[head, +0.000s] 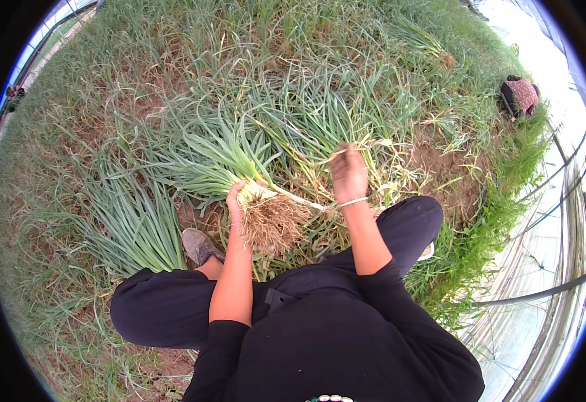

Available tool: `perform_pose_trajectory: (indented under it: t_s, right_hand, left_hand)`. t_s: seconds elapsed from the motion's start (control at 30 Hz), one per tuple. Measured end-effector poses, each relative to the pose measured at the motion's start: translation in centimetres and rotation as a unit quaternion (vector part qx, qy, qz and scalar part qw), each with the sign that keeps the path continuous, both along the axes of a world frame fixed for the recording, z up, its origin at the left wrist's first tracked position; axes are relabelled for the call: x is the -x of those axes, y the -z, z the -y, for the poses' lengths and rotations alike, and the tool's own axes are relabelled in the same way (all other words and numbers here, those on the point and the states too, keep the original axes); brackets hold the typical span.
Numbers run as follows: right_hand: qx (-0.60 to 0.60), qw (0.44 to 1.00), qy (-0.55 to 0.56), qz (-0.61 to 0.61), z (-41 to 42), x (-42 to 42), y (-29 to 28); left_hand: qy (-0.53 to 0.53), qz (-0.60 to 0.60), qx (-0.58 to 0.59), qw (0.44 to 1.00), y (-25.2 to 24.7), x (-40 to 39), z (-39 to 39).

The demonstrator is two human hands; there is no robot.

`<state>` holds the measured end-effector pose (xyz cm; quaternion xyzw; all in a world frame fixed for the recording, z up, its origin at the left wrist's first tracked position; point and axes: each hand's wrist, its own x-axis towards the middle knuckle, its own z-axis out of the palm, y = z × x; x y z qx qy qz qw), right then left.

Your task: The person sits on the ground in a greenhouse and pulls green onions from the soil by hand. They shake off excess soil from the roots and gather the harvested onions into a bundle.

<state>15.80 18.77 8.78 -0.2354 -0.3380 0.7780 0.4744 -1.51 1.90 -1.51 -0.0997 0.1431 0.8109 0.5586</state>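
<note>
My left hand (235,200) grips a bunch of green leek-like plants (222,171) just above the base, leaves pointing up and left. Their tangled brown roots (275,221) hang towards my lap. One pale stem (300,199) sticks out of the bunch to the right, its root end below my right hand (349,171). That hand is raised and blurred, with a white bangle on the wrist. A pale strip, perhaps a dry leaf, crosses by its fingers; whether they hold it is unclear.
Pulled plants (140,226) lie in a pile left of my shoe (200,246). More loose plants (313,115) and dry leaves (398,166) cover the ground ahead. Plastic sheeting (539,241) edges the right side. Another person (521,95) bends low at the far right.
</note>
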Motion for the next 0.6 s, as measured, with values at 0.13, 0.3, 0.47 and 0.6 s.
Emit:
perform_pose_trajectory:
  t_s: [0.13,0.3,0.47,0.6]
  right_hand:
    - [0.033,0.998,0.040,0.039,-3.8,-2.6,-1.2]
    - [-0.259,0.855,-0.277,0.354,1.7,2.2,4.0]
    - [-0.207,0.904,-0.254,0.275,4.0,5.4,8.6]
    - [-0.112,0.953,-0.189,0.211,4.1,3.8,7.3]
  left_hand:
    - [-0.005,-0.009,-0.021,1.000,-2.5,-0.8,-0.6]
    - [-0.003,0.003,-0.019,1.000,-1.6,-1.0,-0.4]
    - [-0.004,-0.002,-0.005,1.000,-1.3,-0.5,-0.4]
    - [0.009,0.046,-0.037,0.998,-2.3,-0.6,-0.3]
